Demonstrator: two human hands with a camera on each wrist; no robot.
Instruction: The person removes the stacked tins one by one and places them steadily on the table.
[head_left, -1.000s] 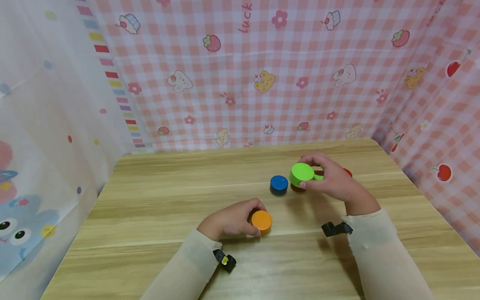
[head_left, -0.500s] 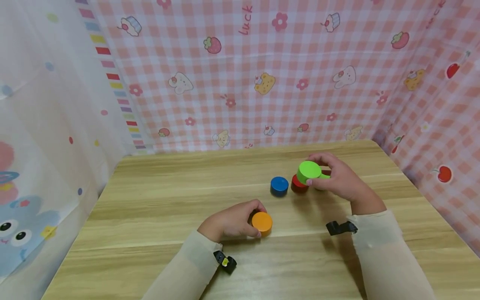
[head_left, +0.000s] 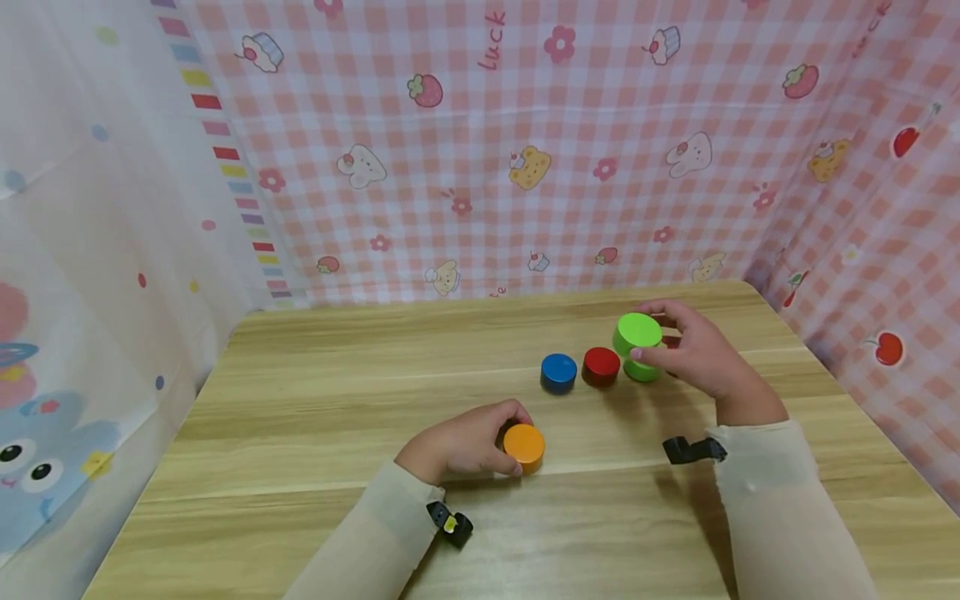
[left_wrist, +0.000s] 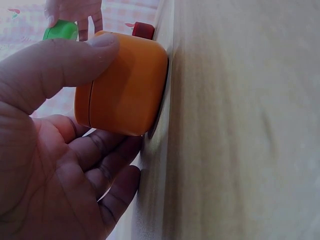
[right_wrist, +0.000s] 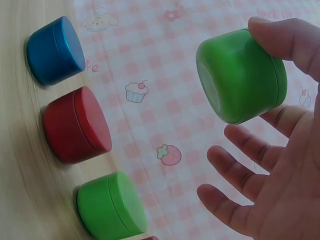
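Note:
My left hand (head_left: 468,437) pinches an orange round lidded tin (head_left: 524,447) between thumb and fingers. In the left wrist view the orange tin (left_wrist: 127,85) stands with its base at the wooden tabletop. My right hand (head_left: 693,354) holds a bright green lidded tin (head_left: 638,332) up in the air by thumb and index finger. Its other fingers (right_wrist: 240,170) are spread below in the right wrist view. Under the held tin, a second green tin (right_wrist: 111,206) stands on the table, partly covered in the head view. Left of that one are a red tin (head_left: 601,367) and a blue tin (head_left: 558,372).
The wooden table (head_left: 337,375) ends at a pink checked cloth (head_left: 480,167) behind it. White printed cloth (head_left: 112,208) hangs at the left, more checked cloth (head_left: 862,208) at the right. A sliver of another red thing (right_wrist: 150,238) shows at the right wrist view's bottom edge.
My right hand has carried the green tin to the right, from over the red tin to over the second green tin. My left hand stays in place with the orange tin.

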